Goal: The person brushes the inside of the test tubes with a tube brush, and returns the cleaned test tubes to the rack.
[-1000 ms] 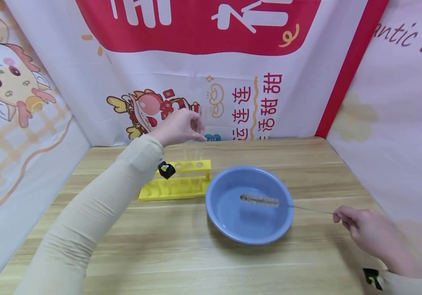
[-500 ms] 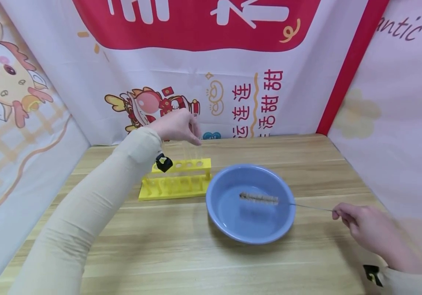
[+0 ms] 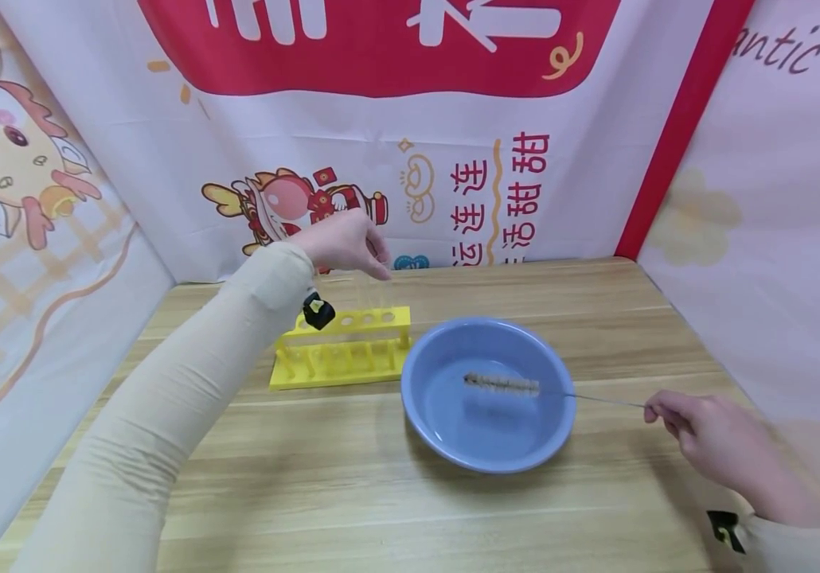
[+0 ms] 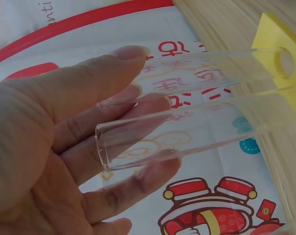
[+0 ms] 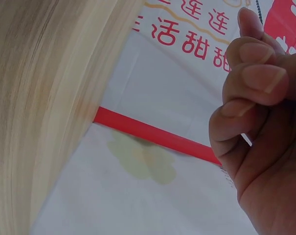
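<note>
Two clear test tubes stand in holes at the right end of the yellow test tube rack (image 3: 341,374). My left hand (image 3: 345,243) is at their upper ends. In the left wrist view, its thumb and index fingertip pinch the farther test tube (image 4: 187,73) near the mouth. The nearer test tube (image 4: 152,134) passes in front of the other fingers, which are partly stretched out. My right hand (image 3: 718,446) has its fingers curled around the thin wire handle of a test tube brush (image 3: 503,384). The bristles hang over the blue basin (image 3: 415,414), pointing left.
The basin sits right beside the rack on the wooden table (image 3: 324,493). A printed cloth (image 3: 575,183) hangs behind the table, with more cloth on both sides. My left forearm (image 3: 166,430) reaches across the table's left half.
My left hand has come slightly left and down at the tube tops, its fingers spread a little. The right hand and brush stay almost still; the view shifts slightly.
</note>
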Demonstrator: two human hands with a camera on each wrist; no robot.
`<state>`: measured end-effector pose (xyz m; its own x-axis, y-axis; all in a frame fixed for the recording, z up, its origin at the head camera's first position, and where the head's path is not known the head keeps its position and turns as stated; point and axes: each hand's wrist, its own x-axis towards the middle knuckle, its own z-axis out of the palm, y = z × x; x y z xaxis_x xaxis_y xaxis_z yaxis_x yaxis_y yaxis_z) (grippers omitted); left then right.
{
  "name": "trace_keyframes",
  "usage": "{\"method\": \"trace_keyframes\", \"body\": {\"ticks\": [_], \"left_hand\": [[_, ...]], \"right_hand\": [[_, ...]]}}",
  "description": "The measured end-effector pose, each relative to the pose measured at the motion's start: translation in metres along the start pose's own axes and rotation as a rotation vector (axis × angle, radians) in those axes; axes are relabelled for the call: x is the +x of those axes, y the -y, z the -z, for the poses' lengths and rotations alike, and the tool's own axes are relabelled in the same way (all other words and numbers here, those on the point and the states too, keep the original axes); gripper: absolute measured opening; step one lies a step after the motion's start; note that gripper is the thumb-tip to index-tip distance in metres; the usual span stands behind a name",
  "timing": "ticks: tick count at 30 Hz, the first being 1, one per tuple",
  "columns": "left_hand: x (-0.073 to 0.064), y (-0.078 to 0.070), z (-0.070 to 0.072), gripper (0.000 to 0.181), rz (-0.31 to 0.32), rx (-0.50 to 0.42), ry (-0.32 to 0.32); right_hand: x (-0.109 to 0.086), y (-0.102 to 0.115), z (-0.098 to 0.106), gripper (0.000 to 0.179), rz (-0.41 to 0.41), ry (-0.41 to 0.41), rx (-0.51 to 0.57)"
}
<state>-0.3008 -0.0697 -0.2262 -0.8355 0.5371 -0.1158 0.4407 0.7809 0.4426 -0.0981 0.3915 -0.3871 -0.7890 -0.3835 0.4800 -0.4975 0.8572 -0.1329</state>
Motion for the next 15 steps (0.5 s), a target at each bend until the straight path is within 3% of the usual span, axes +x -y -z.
{"method": "trace_keyframes", "body": {"ticks": [5,10,15], "left_hand": [[-0.001,0.002,-0.001,0.017,0.0,-0.006,0.002],[-0.005,0.004,0.002,0.039,0.007,-0.022,0.01],[-0.02,-0.001,0.009,0.053,-0.041,0.027,-0.065]], "right_hand": [[0.003,0.002,0.001,0.037,0.0,0.016,-0.013],[0.007,0.005,0.001,0.039,-0.012,0.045,-0.022],[0.011,0.01,-0.005,0.04,0.027,0.03,-0.011]]}}
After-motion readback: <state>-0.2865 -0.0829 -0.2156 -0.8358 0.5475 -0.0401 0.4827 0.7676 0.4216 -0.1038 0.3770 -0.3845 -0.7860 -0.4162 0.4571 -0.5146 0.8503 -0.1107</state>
